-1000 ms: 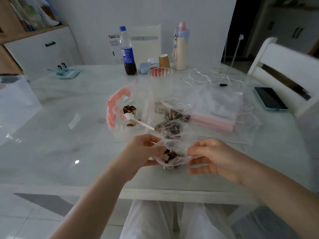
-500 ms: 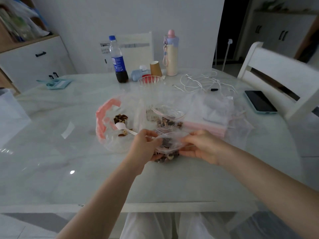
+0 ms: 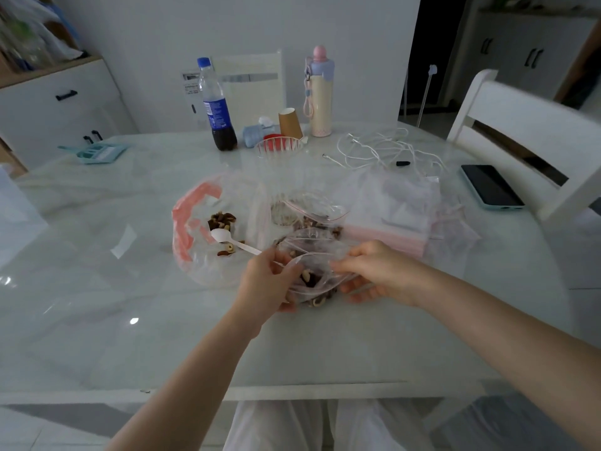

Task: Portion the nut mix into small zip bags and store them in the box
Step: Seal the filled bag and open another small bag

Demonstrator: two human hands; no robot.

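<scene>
Progress looked partial: both hands pinched the mouth of a small zip bag (image 3: 313, 278) of nuts at the near middle of the table (image 3: 97, 304), left hand (image 3: 270, 281) and right hand (image 3: 374, 275) at opposite ends. Two filled bags (image 3: 312, 222) lay just beyond. The large nut-mix bag (image 3: 208, 229), with a spoon (image 3: 234, 239), held few nuts. No box was visible.

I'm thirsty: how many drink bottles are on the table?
2: a cola bottle at the far edge, and a cream bottle with a pink cap to its right, beyond the paper cup.
</scene>
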